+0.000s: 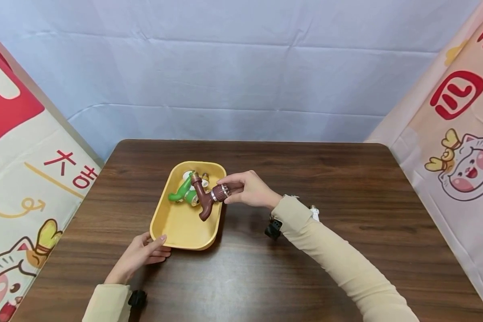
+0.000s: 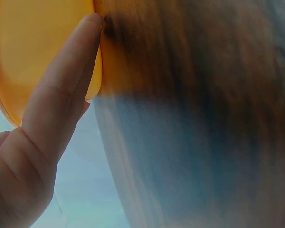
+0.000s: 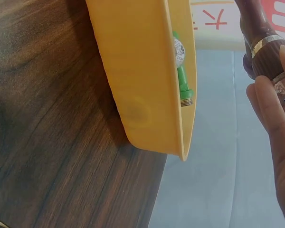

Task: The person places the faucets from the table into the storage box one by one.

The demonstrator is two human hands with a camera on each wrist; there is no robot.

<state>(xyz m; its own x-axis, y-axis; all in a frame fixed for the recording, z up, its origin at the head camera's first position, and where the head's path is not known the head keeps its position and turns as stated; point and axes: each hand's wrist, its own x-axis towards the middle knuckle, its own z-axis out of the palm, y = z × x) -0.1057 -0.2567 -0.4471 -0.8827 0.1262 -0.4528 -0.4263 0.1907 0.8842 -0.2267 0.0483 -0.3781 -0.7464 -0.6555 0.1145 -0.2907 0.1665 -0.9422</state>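
A brown faucet [image 1: 205, 200] is pinched by its ribbed, silver-banded knob between the fingers and thumb of my right hand [image 1: 251, 190]. It hangs over the yellow plastic basin [image 1: 187, 230], spout pointing down toward me. Inside the basin lie a green faucet [image 1: 181, 193] and a white faucet with a brass threaded end [image 1: 205, 177], partly hidden behind the brown one. My left hand [image 1: 138, 256] grips the basin's near left corner, thumb over the rim and fingers outside below. In the right wrist view the brown faucet [image 3: 267, 57] is above the basin's wall [image 3: 137, 80].
A white piece with a brass end [image 1: 314, 212] lies on the dark wooden table [image 1: 265, 277], mostly hidden behind my right sleeve. Pale cloth [image 1: 241, 80] hangs behind the table, and printed banners [image 1: 455, 165] stand at both sides.
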